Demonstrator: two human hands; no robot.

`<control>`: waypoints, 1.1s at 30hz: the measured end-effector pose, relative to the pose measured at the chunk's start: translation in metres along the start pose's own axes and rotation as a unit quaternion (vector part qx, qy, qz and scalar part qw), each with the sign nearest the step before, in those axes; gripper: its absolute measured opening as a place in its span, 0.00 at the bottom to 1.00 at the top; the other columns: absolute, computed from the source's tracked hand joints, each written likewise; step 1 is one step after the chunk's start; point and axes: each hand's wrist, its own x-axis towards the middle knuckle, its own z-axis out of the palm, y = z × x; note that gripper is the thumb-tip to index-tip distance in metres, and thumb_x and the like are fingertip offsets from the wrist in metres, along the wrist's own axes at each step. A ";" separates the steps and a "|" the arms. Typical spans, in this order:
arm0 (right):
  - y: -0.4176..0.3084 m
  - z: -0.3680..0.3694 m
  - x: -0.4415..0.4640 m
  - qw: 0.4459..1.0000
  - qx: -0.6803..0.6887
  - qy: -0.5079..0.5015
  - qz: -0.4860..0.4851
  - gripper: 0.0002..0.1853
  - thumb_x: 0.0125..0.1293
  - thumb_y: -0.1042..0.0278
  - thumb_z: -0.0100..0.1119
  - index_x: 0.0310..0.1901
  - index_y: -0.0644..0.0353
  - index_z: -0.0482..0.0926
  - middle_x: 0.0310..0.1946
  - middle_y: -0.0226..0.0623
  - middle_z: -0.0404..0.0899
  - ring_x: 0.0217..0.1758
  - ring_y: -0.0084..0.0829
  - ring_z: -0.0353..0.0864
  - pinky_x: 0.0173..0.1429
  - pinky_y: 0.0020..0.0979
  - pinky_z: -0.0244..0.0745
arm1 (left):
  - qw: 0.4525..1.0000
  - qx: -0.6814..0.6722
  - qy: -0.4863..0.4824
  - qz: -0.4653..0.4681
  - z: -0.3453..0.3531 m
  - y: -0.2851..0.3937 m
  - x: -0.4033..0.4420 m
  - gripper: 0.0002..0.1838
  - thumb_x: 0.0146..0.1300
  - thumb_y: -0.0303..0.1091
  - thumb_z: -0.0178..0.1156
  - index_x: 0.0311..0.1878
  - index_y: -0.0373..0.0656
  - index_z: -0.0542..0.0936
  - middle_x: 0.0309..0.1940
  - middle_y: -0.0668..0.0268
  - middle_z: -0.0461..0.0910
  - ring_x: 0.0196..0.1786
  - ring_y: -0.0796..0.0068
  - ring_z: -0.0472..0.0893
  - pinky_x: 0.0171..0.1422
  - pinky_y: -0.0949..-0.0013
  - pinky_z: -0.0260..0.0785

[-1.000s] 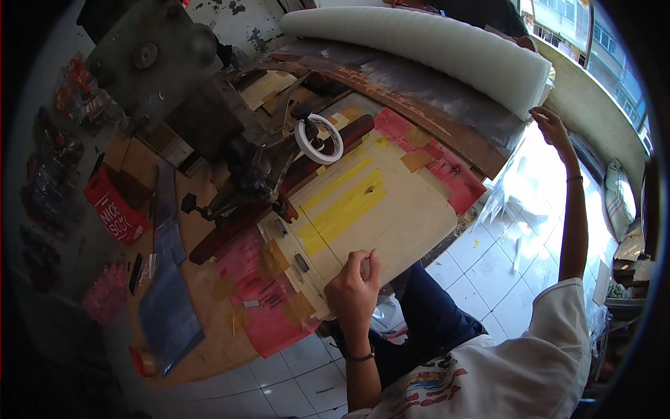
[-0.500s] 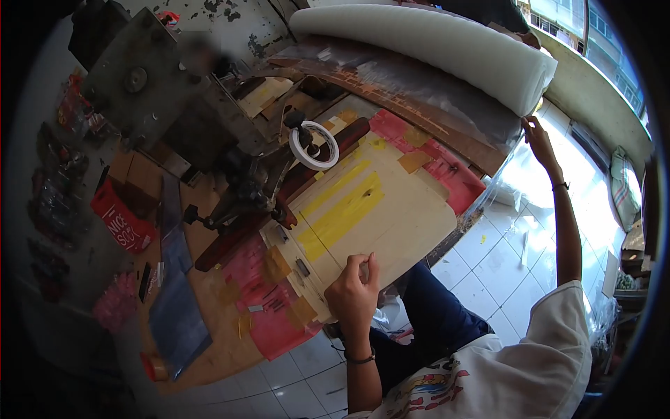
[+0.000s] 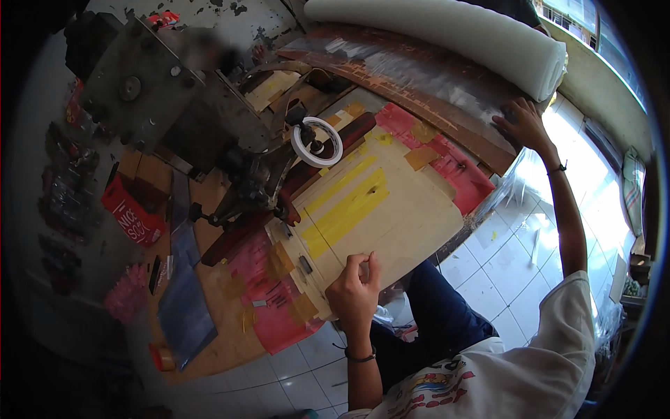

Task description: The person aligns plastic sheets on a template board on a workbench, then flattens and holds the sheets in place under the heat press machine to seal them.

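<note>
My left hand (image 3: 354, 288) is above the near edge of a pale flat board (image 3: 408, 209), its thumb and fingers curled together. Whatever they may pinch is too small or hidden to make out. Yellow tape strips (image 3: 349, 213) run across that board. Farther off, my right hand (image 3: 525, 126) is over the right end of a stack of clear plastic sheets (image 3: 447, 98), fingers apart and reaching onto the sheets. Just behind that hand lies a thick white foam-like roll (image 3: 447, 35).
A dark machine (image 3: 146, 84) stands at left, with a white tape roll (image 3: 317, 142) on its arm over the board. Red sheets (image 3: 453, 174) flank the board. A red bag (image 3: 132, 216) and a bluish plastic strip (image 3: 185, 307) lie at left. Tiled floor (image 3: 502, 265) shows at right.
My right hand has moved left and inward from the outer corner of the plastic sheets onto their top, its fingers spreading. My left hand stays in place. The view has shifted slightly.
</note>
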 end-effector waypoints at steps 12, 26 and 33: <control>-0.001 0.091 0.101 0.984 0.155 0.080 -0.045 0.12 0.76 0.61 0.59 0.48 0.62 0.79 0.40 0.44 0.86 0.45 0.44 0.87 0.51 0.42 0.78 | 0.999 -0.008 0.037 -0.013 0.006 -0.002 -0.001 0.09 0.62 0.36 0.75 0.32 0.49 0.82 0.11 0.73 0.67 0.13 0.75 0.69 0.22 0.68 0.61; 0.017 0.105 0.160 0.990 0.047 -0.068 -0.113 0.17 0.79 0.56 0.54 0.54 0.64 0.80 0.49 0.54 0.84 0.54 0.51 0.84 0.62 0.48 0.73 | 0.999 -0.009 0.043 0.004 0.006 -0.002 0.003 0.10 0.62 0.36 0.75 0.31 0.50 0.81 0.11 0.74 0.66 0.12 0.74 0.69 0.21 0.68 0.60; 0.004 -0.012 0.016 0.986 0.109 -0.125 0.001 0.27 0.84 0.48 0.44 0.71 0.60 0.73 0.65 0.52 0.79 0.70 0.50 0.76 0.75 0.42 0.67 | 1.000 0.005 0.028 0.011 0.004 -0.003 0.004 0.09 0.66 0.37 0.72 0.35 0.50 0.80 0.18 0.68 0.78 0.17 0.64 0.79 0.23 0.63 0.67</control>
